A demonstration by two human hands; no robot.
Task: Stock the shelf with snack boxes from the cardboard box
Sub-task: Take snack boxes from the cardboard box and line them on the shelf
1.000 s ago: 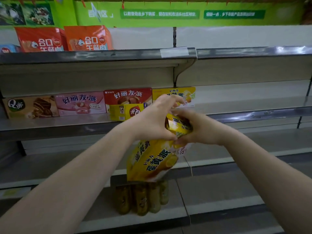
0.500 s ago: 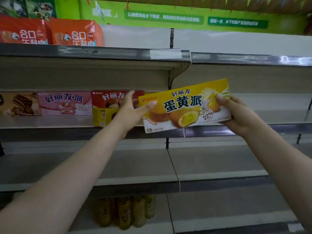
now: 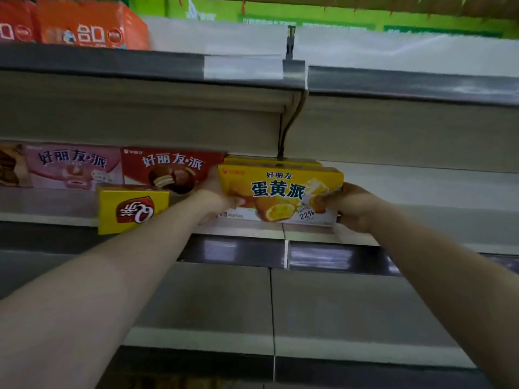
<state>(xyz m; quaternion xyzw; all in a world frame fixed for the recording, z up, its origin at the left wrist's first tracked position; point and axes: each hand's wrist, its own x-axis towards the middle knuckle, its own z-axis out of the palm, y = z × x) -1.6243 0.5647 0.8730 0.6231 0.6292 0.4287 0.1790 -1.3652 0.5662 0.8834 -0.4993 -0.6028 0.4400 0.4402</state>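
Spanning both hands: yellow snack box, ends gripped.

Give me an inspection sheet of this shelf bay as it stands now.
Surface: middle shelf, bare to the right of the boxes.
Job's things: yellow egg-yolk pie box held level at the shelf, front face outward, another yellow box behind it; red pie box and pink pie box stand to its left.
Clutter: small yellow box at the shelf front, its logo upside down.
Grippers: left hand and right hand each grip one end of the box.
Cables: nothing seen.
Surroundings: orange bags on the top shelf; green signage above, blurred.
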